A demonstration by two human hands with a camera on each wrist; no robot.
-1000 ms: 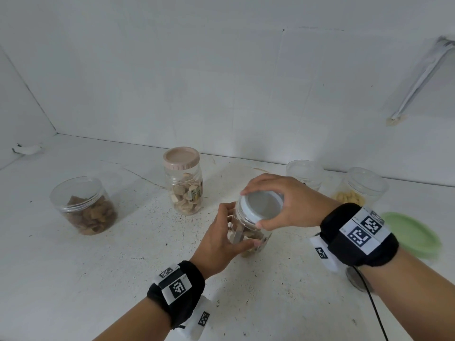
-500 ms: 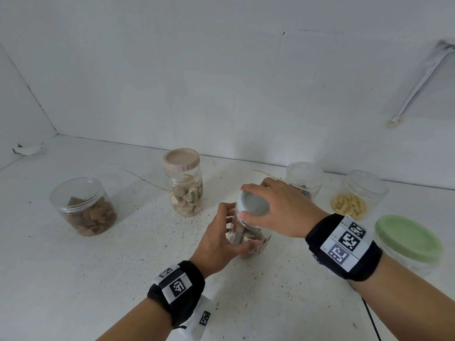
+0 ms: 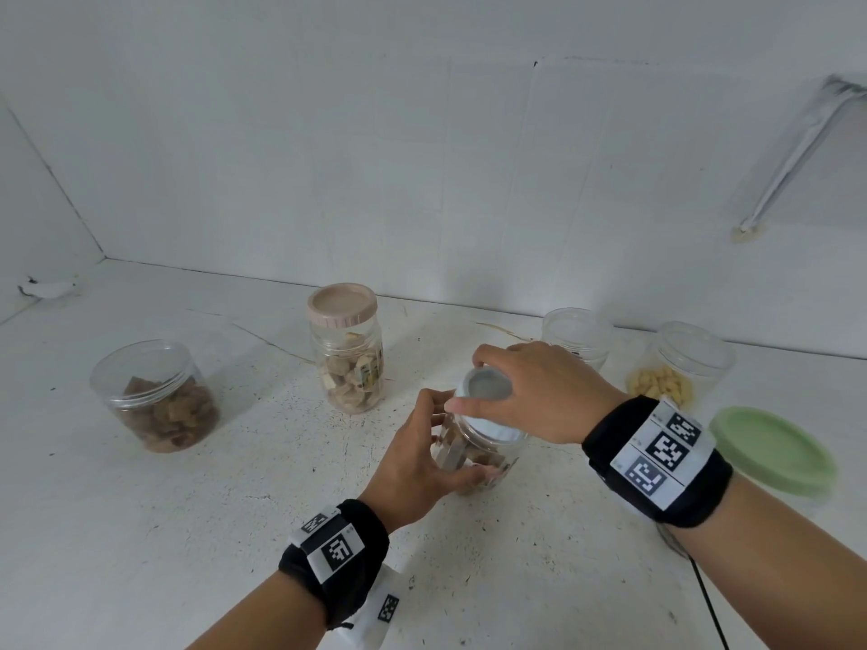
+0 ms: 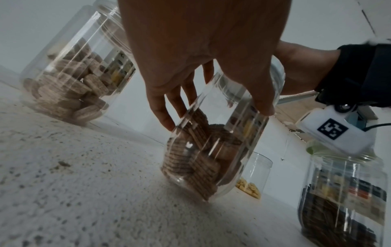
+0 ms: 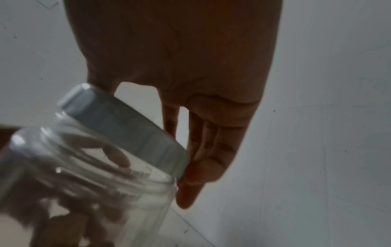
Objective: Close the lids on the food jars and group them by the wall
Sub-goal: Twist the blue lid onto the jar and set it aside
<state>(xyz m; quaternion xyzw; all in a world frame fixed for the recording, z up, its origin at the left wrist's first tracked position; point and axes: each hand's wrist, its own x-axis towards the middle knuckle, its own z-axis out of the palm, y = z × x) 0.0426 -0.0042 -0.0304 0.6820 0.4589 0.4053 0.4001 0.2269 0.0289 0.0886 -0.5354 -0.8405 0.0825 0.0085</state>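
Note:
A clear jar of brown biscuits [image 3: 474,455] stands tilted on the white counter [image 3: 234,509] in the middle. My left hand [image 3: 457,436] grips its body from the near left, thumb and fingers curled round it [image 4: 215,117]. A pale grey lid [image 3: 488,387] sits on the jar's mouth. My right hand [image 3: 469,384] grips the lid by its rim from above. In the right wrist view the lid [image 5: 127,127] covers the neck, with fingers [image 5: 211,142] against its edge. In the left wrist view the jar [image 4: 203,163] leans with only its base edge on the counter.
A pink-lidded jar [image 3: 345,349] stands behind the left hand. At far left is an open jar of brown chunks [image 3: 159,396]. By the wall at right are a clear jar [image 3: 577,335] and a jar of yellow pieces [image 3: 680,368]. A green-lidded jar [image 3: 774,448] is under my right forearm.
My right hand has turned round on the lid, and its wrist has swung toward me. The jar has tipped further over in my left hand. The green-lidded jar now shows.

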